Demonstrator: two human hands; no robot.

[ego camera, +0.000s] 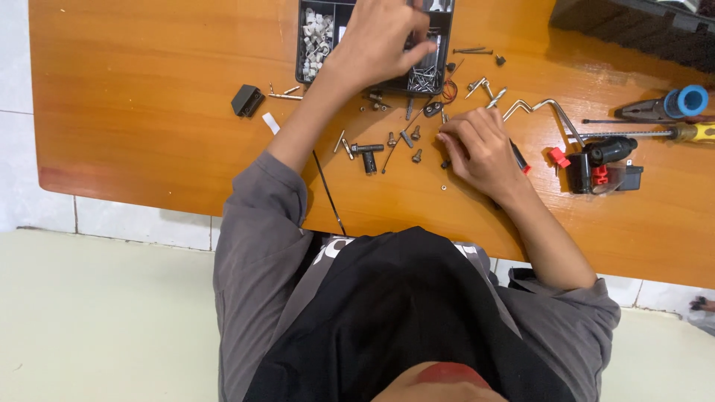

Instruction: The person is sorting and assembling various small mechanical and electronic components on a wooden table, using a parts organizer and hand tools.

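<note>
**Two hands in the small hardware, loose bits all over the bench**

Person sits at a wooden table [134, 112], seen from above. Left hand [383, 37] is out at the far edge, over a black compartment box [313, 74]; fingers curled down into the section w/ dark screws [421, 78], tips pinched together. Can't tell if there's actually a screw between them, too small. The section to the left holds white plastic clips [316, 33].

Right hand [480, 149] rests on the table nearer the body, fingers bent and closed over something small at the tips; a black tool w/ red end [521, 162] pokes out from under the palm, right side. What's in the fingertips I can't make out.

Between the hands: scattered screws & bolts [395, 138], a black T-shaped piece [367, 152]. Right of the hand: bent metal rod [540, 108], black-and-red drill-like tool [599, 164], yellow-handled screwdriver [689, 132]. Black block [246, 100] sits apart, left.

Risks, as I'd judge: forearm of the left arm crosses right over the loose pile, so a sweep back could roll bits off the near edge. Tiny screws pinched blind may drop. Box hangs close to the far edge of view, a nudge could tip it & mix compartments.
</note>
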